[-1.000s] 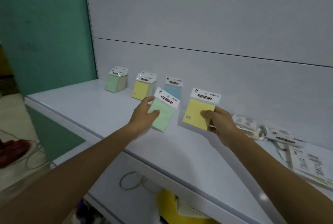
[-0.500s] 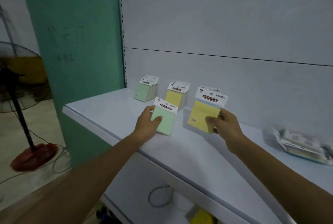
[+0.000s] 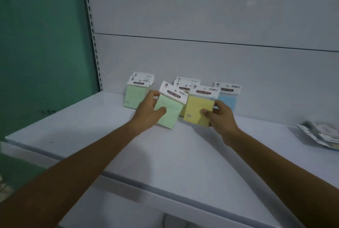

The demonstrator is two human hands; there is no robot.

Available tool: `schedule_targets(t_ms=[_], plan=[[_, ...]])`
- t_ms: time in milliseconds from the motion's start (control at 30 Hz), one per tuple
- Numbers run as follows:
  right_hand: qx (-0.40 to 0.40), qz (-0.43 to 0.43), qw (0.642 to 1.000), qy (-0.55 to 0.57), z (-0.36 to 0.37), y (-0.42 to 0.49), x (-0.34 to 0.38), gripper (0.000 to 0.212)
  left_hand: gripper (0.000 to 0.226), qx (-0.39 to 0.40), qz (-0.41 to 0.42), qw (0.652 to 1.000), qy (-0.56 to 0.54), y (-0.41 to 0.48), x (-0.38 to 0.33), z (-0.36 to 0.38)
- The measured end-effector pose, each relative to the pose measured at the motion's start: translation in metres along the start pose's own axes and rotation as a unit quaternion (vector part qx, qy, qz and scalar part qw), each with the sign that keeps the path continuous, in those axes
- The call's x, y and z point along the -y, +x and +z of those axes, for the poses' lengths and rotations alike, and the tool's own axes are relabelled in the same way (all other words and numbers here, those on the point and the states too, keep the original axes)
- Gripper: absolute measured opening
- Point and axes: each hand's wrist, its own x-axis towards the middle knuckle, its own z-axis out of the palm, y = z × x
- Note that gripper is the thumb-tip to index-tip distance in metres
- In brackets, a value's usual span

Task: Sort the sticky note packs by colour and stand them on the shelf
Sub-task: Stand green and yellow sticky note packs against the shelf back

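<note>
Step in hand: carrying two packs to their colour stacks, both above shelf [image 3: 183,163].

My left hand [image 3: 146,114]: fingers clamped on green pack [image 3: 169,112], header card up and far, long axis tilted right.

My right hand [image 3: 222,115]: fingers clamped on yellow pack [image 3: 199,110], near upright, face toward me.

Far row at back panel: green stack [image 3: 135,97] left, yellow stack [image 3: 185,85] middle, blue pack [image 3: 228,97] right.

Next move, my judgement: set each pack upright against matching stack, header up.

Unsorted packs [image 3: 321,134] lie far right.

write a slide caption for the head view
Left hand holds a green pack, right hand a yellow pack, before colour-sorted rows.
</note>
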Motion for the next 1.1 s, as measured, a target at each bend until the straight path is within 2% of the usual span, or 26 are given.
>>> schedule_targets(t_ms=[133, 267, 433, 600, 833, 900, 1000, 1100], plan=[[-0.018, -0.01, 0.996, -0.093, 0.025, 0.014, -0.003, 0.018, 0.038, 0.054, 0.026, 0.998, 0.0, 0.014, 0.016, -0.025], [-0.036, -0.057, 0.939, -0.339, 0.03, 0.029, 0.001, 0.029, 0.039, 0.055, 0.009, 0.997, -0.05, 0.019, 0.039, -0.031], [-0.024, -0.008, 0.909, -0.416, 0.032, 0.041, -0.003, 0.031, 0.038, 0.023, -0.013, 0.994, -0.108, 0.03, 0.052, -0.03], [-0.041, -0.025, 0.857, -0.513, 0.043, 0.041, 0.001, 0.034, 0.038, 0.028, 0.007, 0.996, -0.088, 0.031, 0.056, -0.027], [-0.055, 0.006, 0.848, -0.527, 0.049, 0.041, -0.001, 0.042, 0.039, -0.001, 0.021, 0.999, -0.049, 0.03, 0.056, -0.027], [-0.081, 0.0, 0.852, -0.518, 0.05, 0.037, 0.001, 0.045, 0.04, -0.006, 0.023, 0.999, -0.041, 0.029, 0.055, -0.028], [-0.137, -0.069, 0.886, -0.438, 0.057, 0.027, 0.01, 0.041, 0.042, -0.02, 0.021, 0.999, -0.036, 0.026, 0.052, -0.03], [-0.072, -0.131, 0.931, -0.334, 0.085, 0.018, 0.016, 0.041, 0.04, -0.032, 0.006, 0.997, -0.066, 0.023, 0.045, -0.036]])
